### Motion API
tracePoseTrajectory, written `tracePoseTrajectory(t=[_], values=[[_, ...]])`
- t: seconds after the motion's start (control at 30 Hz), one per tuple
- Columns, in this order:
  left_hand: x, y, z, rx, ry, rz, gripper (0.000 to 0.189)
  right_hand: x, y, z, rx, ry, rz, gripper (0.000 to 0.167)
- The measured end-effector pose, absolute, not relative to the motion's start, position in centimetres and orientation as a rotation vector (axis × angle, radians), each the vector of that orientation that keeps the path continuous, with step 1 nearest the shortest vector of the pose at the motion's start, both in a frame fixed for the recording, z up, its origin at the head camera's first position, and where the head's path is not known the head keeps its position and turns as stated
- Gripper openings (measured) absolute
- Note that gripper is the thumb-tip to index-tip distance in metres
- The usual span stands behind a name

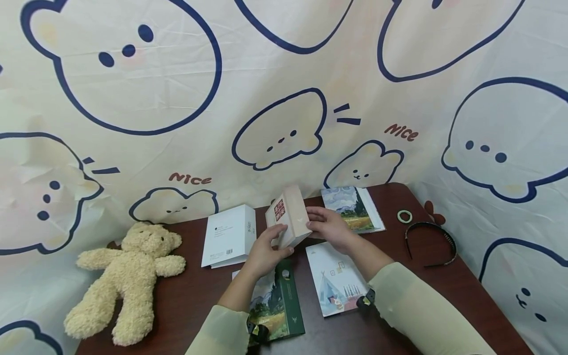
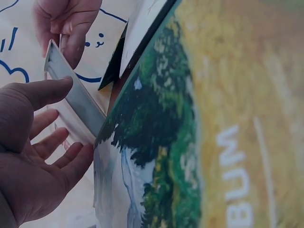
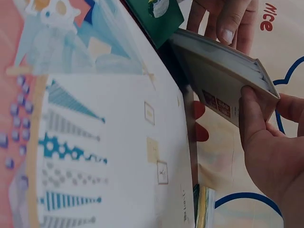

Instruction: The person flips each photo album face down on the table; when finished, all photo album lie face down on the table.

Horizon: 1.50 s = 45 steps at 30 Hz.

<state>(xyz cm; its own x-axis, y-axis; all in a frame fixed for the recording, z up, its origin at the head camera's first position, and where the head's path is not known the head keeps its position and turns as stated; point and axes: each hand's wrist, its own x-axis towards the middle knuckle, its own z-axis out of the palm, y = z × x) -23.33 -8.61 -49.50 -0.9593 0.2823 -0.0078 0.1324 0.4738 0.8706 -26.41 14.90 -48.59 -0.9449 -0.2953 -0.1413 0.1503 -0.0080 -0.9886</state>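
Note:
A thick cream album [image 1: 297, 214] with red characters on its cover is held tilted above the table, between both hands. My left hand [image 1: 267, 250] grips its near left side, thumb on one face and fingers at the other. My right hand [image 1: 333, 228] holds the right side; in the right wrist view, fingers lie against the cover and spine, and page edges show between the covers [image 3: 223, 78]. Below the left forearm lies a green landscape-painted album [image 1: 290, 296], partly hidden by the sleeve. Under the right forearm lies a white album with a tent drawing [image 1: 335, 281].
A white album [image 1: 228, 236] lies at left, and another painted album [image 1: 352, 209] at the back right. A plush bear [image 1: 137, 276] sits on the left of the dark table [image 1: 186, 305]. A headband [image 1: 430, 244] and a green ring [image 1: 404, 216] lie at right, near the patterned cloth wall.

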Motion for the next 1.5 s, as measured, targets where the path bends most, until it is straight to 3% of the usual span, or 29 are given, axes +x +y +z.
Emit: tracePoseTrajectory(t=[1.0, 1.5], values=[[-24.3, -8.9, -50.5, 0.277, 2.641, 1.276, 0.062, -27.8, 15.1, -51.1, 0.007, 2.165, -1.834, 0.054], [-25.4, -9.9, -51.6, 0.175, 2.669, 1.222, 0.067, -28.4, 14.6, -51.8, -0.088, 2.403, -1.584, 0.051]])
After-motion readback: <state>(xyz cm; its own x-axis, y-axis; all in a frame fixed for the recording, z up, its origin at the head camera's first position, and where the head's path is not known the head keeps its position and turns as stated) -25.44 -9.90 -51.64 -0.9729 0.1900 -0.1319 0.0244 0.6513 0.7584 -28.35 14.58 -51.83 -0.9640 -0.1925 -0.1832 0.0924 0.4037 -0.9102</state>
